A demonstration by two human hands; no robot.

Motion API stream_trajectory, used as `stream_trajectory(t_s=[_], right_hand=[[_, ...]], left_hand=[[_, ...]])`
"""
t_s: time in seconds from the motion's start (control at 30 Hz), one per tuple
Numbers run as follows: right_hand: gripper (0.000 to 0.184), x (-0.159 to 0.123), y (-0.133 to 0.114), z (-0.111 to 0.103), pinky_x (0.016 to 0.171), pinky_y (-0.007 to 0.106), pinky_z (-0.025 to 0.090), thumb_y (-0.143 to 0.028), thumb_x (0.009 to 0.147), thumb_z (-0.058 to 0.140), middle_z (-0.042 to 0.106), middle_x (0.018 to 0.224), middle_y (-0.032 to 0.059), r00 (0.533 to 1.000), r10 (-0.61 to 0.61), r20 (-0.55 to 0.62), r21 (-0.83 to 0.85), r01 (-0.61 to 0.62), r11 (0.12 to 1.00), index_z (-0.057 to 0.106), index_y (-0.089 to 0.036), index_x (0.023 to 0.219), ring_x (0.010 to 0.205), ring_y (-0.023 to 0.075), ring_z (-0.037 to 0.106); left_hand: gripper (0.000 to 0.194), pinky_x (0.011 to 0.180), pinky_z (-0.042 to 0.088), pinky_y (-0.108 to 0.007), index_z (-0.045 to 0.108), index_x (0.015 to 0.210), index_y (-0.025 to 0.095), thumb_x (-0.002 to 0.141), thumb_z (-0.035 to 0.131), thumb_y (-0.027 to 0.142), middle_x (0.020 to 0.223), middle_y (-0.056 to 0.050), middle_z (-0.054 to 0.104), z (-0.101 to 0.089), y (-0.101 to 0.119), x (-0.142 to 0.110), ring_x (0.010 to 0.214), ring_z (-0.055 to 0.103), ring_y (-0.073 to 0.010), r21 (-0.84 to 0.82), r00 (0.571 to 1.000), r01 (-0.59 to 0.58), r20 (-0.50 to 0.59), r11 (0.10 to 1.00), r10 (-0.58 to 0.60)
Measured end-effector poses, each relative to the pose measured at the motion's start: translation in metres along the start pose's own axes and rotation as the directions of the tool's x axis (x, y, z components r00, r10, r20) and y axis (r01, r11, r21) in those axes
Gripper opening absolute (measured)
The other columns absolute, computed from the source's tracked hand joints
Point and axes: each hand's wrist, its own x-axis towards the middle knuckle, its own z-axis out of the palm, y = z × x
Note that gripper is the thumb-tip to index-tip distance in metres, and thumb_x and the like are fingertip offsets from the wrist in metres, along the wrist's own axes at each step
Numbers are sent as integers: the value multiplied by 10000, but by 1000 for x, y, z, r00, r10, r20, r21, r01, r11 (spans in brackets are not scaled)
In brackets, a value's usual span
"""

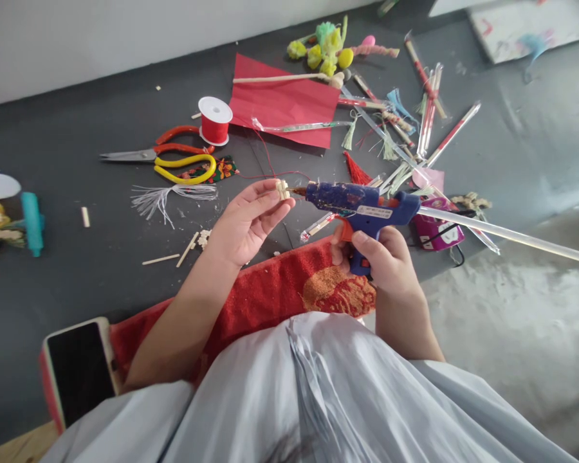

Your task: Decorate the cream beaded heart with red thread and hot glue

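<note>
My right hand [383, 257] is wrapped round the handle of a blue hot glue gun [342, 198], with fingers at its orange trigger. A long clear glue stick [502, 233] sticks out of the gun's back end. Between the thumb and fingers of my left hand [244, 222] is a small pale wooden piece [282, 190] that looks built from short sticks. The gun's nozzle [296, 191] points left and meets or nearly meets this piece; I cannot tell if they touch. Loose thin sticks [187, 249] and a small pale cluster [203, 238] lie by my left forearm.
Scissors [159, 154], a spool of red thread [215, 122], and red paper [284, 103] lie beyond my hands. Tasselled, wrapped sticks [429, 116] are scattered right, near a purple box [437, 225]. A phone [80, 363] and red towel [270, 283] are close to me.
</note>
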Motion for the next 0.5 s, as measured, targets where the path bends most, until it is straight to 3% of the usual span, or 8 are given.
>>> stream_trajectory(t_s=[0.23, 0.5], right_hand=[[458, -1, 0, 0, 419, 284, 422, -677, 829, 720, 686, 632, 54, 1000, 21, -22, -41, -22, 999, 679, -229, 747, 461, 136, 554], [477, 0, 0, 1, 421, 279, 422, -685, 825, 713, 678, 621, 42, 1000, 12, -4, -51, -13, 999, 662, -223, 716, 448, 124, 531]], left_hand=[[178, 914, 618, -186, 688, 845, 152, 892, 622, -7, 774, 32, 726, 0, 0, 0, 705, 745, -53, 12, 1000, -9, -10, 1000, 9], [188, 766, 615, -116, 677, 839, 144, 891, 612, -24, 719, 39, 711, 1, 0, -1, 666, 744, -51, -10, 1000, -8, 15, 1000, 9]])
